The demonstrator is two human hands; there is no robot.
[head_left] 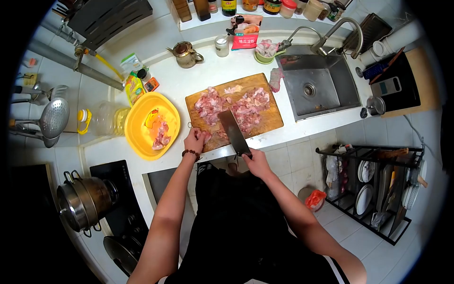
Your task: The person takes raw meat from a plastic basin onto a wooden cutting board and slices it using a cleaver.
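Note:
In the head view, my right hand [257,163] is wrapped round the handle of a cleaver [233,130]. Its broad dark blade lies over the raw meat, pointing away from me and to the left. Chopped pink meat [250,104] covers much of the wooden cutting board [275,116]. At the board's front left corner, my left hand [193,142], with a beaded bracelet on its wrist, has its fingers closed on a small piece of meat [206,136]. Left of the board stands a yellow basin [137,139] with some raw meat [161,137] inside.
A steel sink [331,102] with a faucet [352,28] is on the right. Behind the board stand a metal teapot [184,54], a white-lidded jar [221,46] and a red starch bag [246,35]. An oil jug [101,122] is beside the basin. Pots [85,201] occupy the lower left.

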